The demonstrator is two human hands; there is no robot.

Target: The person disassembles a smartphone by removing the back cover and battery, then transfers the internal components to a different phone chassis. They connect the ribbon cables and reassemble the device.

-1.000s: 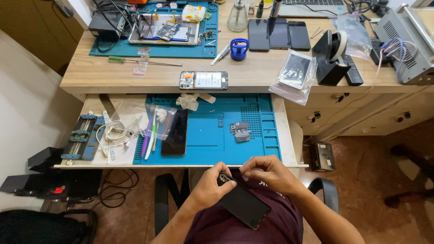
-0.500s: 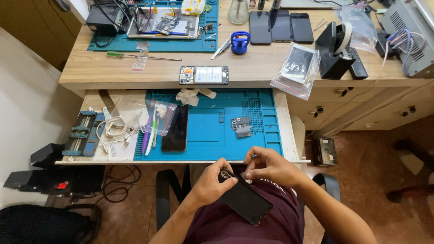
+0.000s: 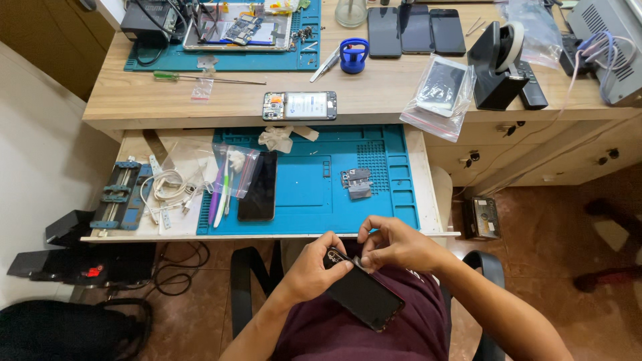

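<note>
Black phone (image 3: pixel 364 294) lies over the lap, below the pull-out surface (image 3: pixel 428 180) edge. Left hand (image 3: pixel 314 264) grips its top end, thumb pressed by the camera corner. Right hand (image 3: pixel 394 244) pinches at that same top edge, fingers curled together. On the blue mat (image 3: pixel 307 194): another dark phone (image 3: pixel 259 186), small metal parts (image 3: pixel 356 182), crumpled wipe (image 3: pixel 277 138), bag of plastic tools (image 3: pixel 227 177). White cable (image 3: pixel 167 190) and clamp jig (image 3: pixel 117 197) sit left of the mat. Opened phone (image 3: pixel 299 105) lies on the upper surface, three dark screens (image 3: pixel 416 30) and blue suction cup (image 3: pixel 353 55) further back. Nothing covers the hands
</note>
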